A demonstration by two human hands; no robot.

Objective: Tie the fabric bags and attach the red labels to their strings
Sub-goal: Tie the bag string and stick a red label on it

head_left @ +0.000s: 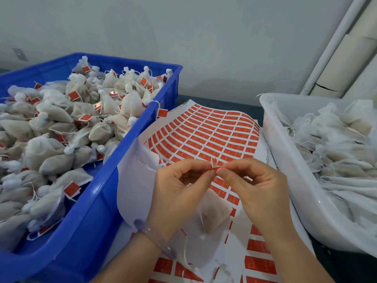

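Two bare hands met over a work table, the left hand (179,180) and the right hand (253,180) each pinching one small red label (216,168) between thumb and forefinger. The frayed ends of a white string (213,161) stuck up just above the fingertips. One fabric bag (215,212), translucent with brownish filling, lay directly beneath the hands on the label sheet (214,129), partly hidden by both palms. How the bag's neck was closed could not be made out.

Two containers flanked the work. A blue crate (102,180) to the left held dozens of tied bags (61,113), too many to count, most of them carrying a red tag; one tagged string (162,113) hung over the crate's rim. A white tub (285,170) to the right was heaped with flat, untagged bags (336,137) and loose strings.

The sheet between them carried well over a hundred red stickers in rows, and its left edge curled up against the blue crate. More rows of stickers (259,264) showed near the bottom of the frame, under the wrists. A single pale bangle (151,233) circled the left wrist. Cardboard tubes (344,64) leaned against the grey wall at the right rear.
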